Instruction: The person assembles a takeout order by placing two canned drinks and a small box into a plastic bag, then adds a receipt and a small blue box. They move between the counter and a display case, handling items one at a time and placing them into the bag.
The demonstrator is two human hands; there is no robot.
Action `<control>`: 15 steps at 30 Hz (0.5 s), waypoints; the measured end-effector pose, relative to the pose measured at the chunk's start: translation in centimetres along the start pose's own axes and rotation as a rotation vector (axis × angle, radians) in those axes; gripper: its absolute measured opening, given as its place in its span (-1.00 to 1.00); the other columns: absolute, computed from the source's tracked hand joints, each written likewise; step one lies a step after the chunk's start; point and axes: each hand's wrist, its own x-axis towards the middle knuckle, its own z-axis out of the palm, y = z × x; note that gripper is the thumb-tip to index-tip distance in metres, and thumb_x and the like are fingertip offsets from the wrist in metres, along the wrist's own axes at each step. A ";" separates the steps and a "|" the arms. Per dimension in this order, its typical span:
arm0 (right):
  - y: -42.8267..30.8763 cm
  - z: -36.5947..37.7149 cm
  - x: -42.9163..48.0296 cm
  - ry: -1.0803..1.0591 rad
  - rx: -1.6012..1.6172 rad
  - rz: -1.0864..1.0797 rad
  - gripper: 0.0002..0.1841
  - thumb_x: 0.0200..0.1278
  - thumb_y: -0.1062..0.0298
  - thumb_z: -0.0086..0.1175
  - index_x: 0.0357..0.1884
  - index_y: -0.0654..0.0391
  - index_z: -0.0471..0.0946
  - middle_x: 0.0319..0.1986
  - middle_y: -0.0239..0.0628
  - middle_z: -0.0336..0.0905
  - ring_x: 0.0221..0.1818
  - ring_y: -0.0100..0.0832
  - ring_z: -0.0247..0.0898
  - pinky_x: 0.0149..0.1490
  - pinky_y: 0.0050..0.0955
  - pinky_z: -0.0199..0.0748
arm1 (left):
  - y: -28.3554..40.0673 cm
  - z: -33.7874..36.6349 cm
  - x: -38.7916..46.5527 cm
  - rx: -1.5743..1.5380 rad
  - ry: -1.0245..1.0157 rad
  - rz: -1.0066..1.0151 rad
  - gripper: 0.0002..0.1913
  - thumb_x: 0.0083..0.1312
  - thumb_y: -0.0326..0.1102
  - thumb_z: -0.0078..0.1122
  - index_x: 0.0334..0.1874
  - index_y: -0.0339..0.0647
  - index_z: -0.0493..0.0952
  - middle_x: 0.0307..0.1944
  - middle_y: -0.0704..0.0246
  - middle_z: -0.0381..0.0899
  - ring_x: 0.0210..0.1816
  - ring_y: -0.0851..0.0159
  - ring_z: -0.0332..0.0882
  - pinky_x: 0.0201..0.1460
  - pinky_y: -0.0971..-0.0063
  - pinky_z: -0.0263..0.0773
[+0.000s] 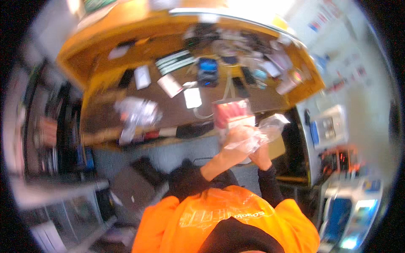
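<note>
My left hand [239, 139] and my right hand [261, 155] are close together in front of my body, near the desk's front edge. A clear plastic bag [273, 126] is bunched between them, with its loose end sticking out to the right. Directly beyond my left hand is a red and white packet [232, 110]; blur hides whether that hand grips it too. Both hands seem closed on the crumpled plastic, though the fingers are partly covered by it.
On the brown desk [104, 107] lie a clear plastic bundle [139, 112], a white card-like item [192, 98], a blue and black device [208, 71] and a cable. Assorted clutter [259, 60] fills the back right. Shelves [47, 126] stand at left; a yellowish panel [278, 147] is beside my right hand.
</note>
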 end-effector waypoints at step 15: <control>14.7 -18.9 21.9 0.502 0.285 0.021 -0.68 0.43 0.09 -0.02 -0.46 0.06 0.43 -0.48 -0.44 0.39 -0.39 -0.55 0.27 -0.23 -0.55 0.26 | -18.6 -6.3 0.9 0.295 0.135 -0.771 -0.86 0.22 -0.41 0.28 -0.18 -0.21 0.64 -0.23 0.20 0.68 -0.17 0.09 0.65 -0.09 0.30 0.51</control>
